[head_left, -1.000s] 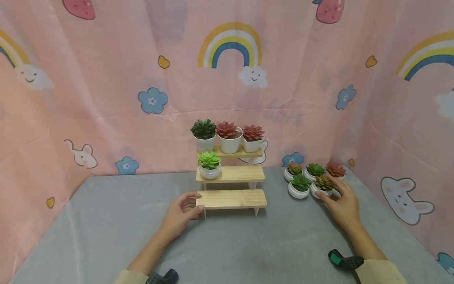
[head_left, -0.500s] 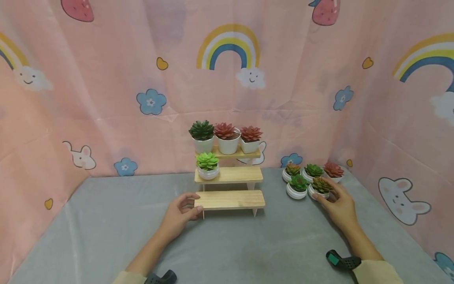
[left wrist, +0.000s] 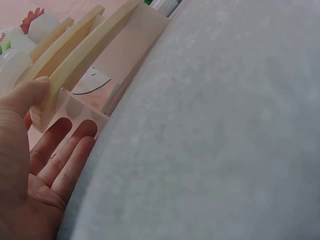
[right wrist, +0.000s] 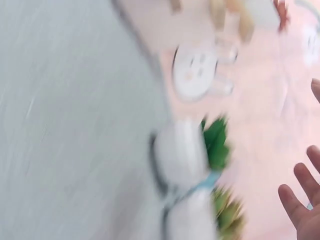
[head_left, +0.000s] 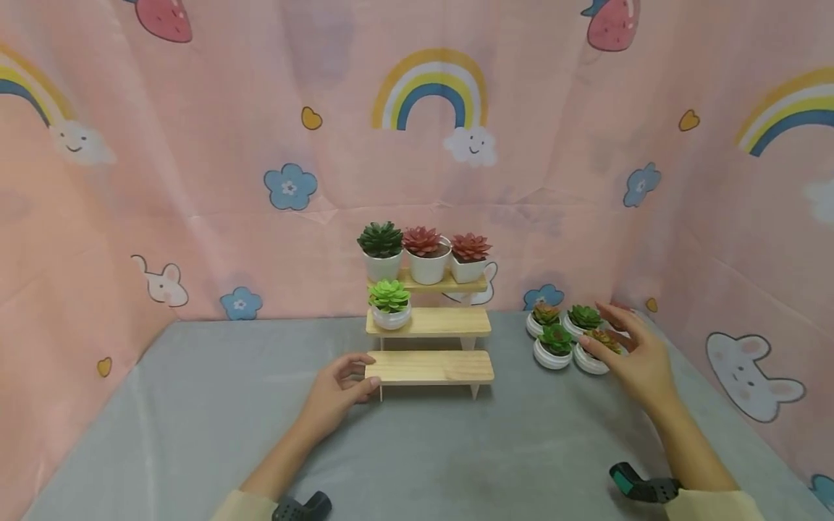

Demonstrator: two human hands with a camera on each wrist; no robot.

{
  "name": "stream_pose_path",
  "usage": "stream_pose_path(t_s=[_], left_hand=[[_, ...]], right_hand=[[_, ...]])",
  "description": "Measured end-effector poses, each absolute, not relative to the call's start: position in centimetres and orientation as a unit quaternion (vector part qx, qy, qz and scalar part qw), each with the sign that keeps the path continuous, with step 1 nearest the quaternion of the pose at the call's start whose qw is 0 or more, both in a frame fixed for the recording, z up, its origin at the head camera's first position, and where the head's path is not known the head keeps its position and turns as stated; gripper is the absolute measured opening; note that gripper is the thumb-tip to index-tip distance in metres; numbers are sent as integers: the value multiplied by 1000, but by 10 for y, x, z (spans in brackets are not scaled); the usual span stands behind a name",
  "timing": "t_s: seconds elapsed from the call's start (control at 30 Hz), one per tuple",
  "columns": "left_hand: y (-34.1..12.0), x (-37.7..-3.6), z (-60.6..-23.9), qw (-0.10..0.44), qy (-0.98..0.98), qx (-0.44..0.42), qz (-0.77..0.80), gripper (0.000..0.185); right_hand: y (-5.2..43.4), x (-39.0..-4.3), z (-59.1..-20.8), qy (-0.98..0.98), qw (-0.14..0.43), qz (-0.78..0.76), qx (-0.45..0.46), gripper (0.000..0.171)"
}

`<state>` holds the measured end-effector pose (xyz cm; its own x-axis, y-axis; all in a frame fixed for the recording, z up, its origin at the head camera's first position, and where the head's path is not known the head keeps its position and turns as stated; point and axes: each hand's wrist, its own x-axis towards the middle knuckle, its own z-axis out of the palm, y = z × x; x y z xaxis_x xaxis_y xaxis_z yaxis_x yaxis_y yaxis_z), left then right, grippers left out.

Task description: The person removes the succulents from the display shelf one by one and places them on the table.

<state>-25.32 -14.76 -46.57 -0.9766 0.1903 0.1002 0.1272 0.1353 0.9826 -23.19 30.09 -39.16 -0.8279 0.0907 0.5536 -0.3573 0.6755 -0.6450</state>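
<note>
Wooden stepped shelf (head_left: 428, 365) is gripped by the left hand (head_left: 339, 394); right hand (head_left: 635, 358) hovers spread over the potted succulents (head_left: 573, 336).

No readable words, numbers or brand marks appear on anything in these views.

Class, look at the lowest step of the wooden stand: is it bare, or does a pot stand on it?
Bare. The lowest step carries no pot; only the left hand holds its end.
</note>
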Motion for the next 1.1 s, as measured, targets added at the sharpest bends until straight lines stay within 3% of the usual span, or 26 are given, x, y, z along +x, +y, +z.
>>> stream_pose_path(t_s=[0.27,0.53,0.8,1.1], left_hand=[[-147,-254,-462,29,744,117,657,38],[-147,-255,-462,30,742,122,658,40],[-148,-256,-464,33,743,125,656,40],[-148,-255,-464,32,744,128,654,40]], right_hand=[[254,-224,-347,-885,236,375,143,63],[205,-237,-318,-880,213,353,233,69],[156,-256,-310,-856,180,381,300,70],[104,-272,-324,-851,153,390,317,67]])
